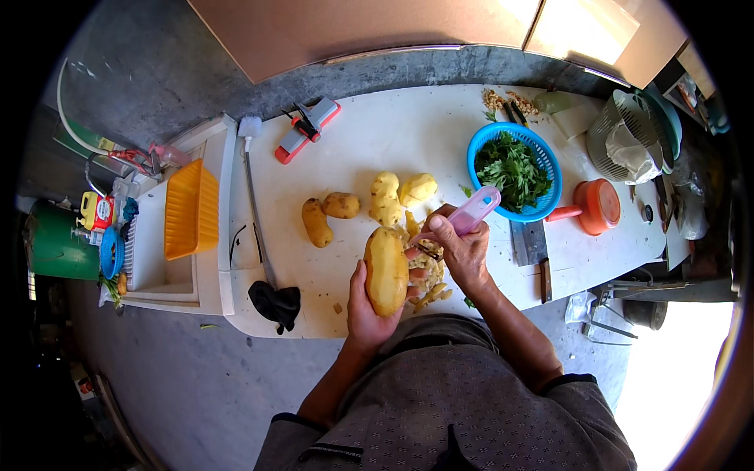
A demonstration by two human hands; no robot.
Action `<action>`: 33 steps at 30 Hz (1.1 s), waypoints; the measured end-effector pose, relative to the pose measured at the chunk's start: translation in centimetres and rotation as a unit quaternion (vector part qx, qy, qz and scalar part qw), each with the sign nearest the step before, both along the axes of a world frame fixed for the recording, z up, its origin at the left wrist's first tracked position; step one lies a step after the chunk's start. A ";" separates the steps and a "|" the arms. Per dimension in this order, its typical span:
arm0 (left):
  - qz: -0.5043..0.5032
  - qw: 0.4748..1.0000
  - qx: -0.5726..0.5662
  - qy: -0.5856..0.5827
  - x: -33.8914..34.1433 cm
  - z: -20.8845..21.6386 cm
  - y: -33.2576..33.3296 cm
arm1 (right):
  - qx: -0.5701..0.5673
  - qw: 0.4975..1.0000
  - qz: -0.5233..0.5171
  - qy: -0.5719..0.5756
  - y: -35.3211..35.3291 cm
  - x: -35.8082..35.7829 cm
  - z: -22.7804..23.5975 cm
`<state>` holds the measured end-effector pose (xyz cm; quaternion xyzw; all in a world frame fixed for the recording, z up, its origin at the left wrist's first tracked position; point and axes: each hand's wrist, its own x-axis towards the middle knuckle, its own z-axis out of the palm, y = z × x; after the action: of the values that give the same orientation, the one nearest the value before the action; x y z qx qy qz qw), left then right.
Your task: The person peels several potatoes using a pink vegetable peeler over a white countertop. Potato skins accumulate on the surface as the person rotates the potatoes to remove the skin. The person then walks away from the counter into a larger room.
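My left hand (pixel 366 312) is closed round a long, partly peeled potato (pixel 386 271), held upright over the table's near edge. Beside it, my right hand (pixel 463 253) grips a peeler (pixel 476 209) with a pink handle; its metal blade end sits close to the potato's right side. Peelings (pixel 430 275) lie in a heap on the table, partly hidden behind my hands. Beyond the hands are two peeled potatoes, a knobbly one (pixel 386 200) and a rounder one (pixel 418 189). Two unpeeled potatoes (pixel 316 223) lie to their left.
A blue basket of green leaves (pixel 514 174) stands to the right, with a cleaver (pixel 536 255) near it. Farther right is an orange-red pan (pixel 598 207). At left are a black cloth (pixel 275 304), a grey-and-red sharpener (pixel 307 129) and a sink with a yellow basket (pixel 192 209).
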<state>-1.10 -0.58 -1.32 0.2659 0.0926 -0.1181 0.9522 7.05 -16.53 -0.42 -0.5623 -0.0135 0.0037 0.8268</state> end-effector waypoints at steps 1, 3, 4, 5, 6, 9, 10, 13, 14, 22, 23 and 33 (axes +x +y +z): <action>0.001 1.000 -0.003 0.007 0.1 0.1 -0.1 | 0.006 1.000 0.001 -0.004 0.0 0.0 0.0; 0.002 1.000 0.001 0.017 0.2 0.1 -0.2 | 0.019 1.000 0.002 -0.012 -0.1 -0.1 -0.1; 0.003 1.000 0.008 0.020 0.2 0.1 -0.2 | 0.036 0.999 0.000 0.000 -0.1 -0.1 -0.2; 0.003 1.000 0.015 0.022 0.3 0.1 -0.3 | 0.053 0.999 -0.002 0.011 0.1 -0.1 -0.3; -0.004 1.000 0.018 0.018 0.3 0.1 -0.2 | 0.069 0.997 -0.005 0.022 0.1 -0.1 -0.4; -0.023 0.999 0.027 0.009 0.4 -0.1 -0.1 | 0.062 0.997 0.002 0.035 -0.1 -0.2 0.0; -0.028 0.999 0.032 0.007 0.4 -0.1 -0.1 | 0.049 0.998 0.001 0.033 -0.1 -0.2 -0.1; -0.041 0.998 0.055 -0.003 0.3 -0.4 0.1 | 0.002 0.999 0.008 0.031 -0.6 0.0 -0.3; -0.045 0.997 0.064 -0.008 0.3 -0.6 0.2 | -0.019 0.999 0.015 0.035 -1.0 0.1 -0.5; -0.009 0.998 0.048 0.033 0.5 -1.6 0.8 | -0.062 0.998 0.007 -0.003 -1.0 -0.1 3.1; -0.013 0.999 0.033 0.030 0.5 -2.0 0.9 | 0.017 0.999 0.034 0.025 -0.3 -0.7 3.2; 0.023 0.996 -0.003 0.086 1.1 -1.4 -0.5 | -0.049 0.990 0.130 -0.019 2.7 -2.6 1.4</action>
<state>-0.02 -1.10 -2.73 0.2498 0.1796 -0.1183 0.9441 4.47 -13.80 1.01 -0.5957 -0.1022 0.1016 0.7901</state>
